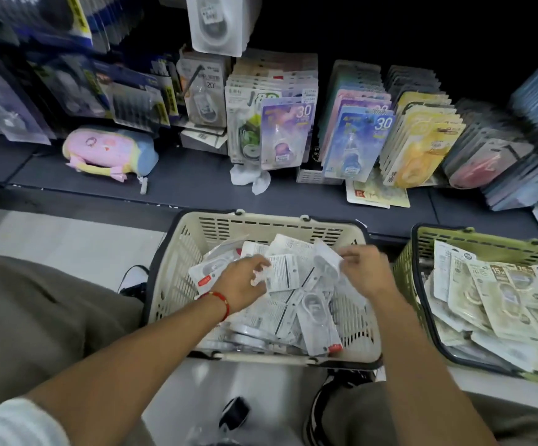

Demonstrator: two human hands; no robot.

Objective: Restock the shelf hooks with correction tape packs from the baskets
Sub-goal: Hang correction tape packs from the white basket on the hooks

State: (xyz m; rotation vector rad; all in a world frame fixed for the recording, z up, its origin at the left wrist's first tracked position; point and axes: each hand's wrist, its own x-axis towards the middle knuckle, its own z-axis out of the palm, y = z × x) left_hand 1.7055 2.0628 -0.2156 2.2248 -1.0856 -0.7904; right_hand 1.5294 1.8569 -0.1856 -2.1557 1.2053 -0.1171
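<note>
Head view. My left hand (240, 278) is inside the cream basket (177, 262), fingers curled onto a white pack (282, 273) lying at the top of the heap; the fingertips are blurred, so the exact hold cannot be told. My right hand (362, 268) is just right of it, thumb and fingers pinching the edge of a clear blister pack (327, 263). More packs (317, 320) lie loose beneath both hands. A green basket (404, 268) of beige packs (499, 294) sits beyond my right hand. Ahead of both hands, filled rows of hanging packs (357, 136) stand on the shelf (180, 185).
</note>
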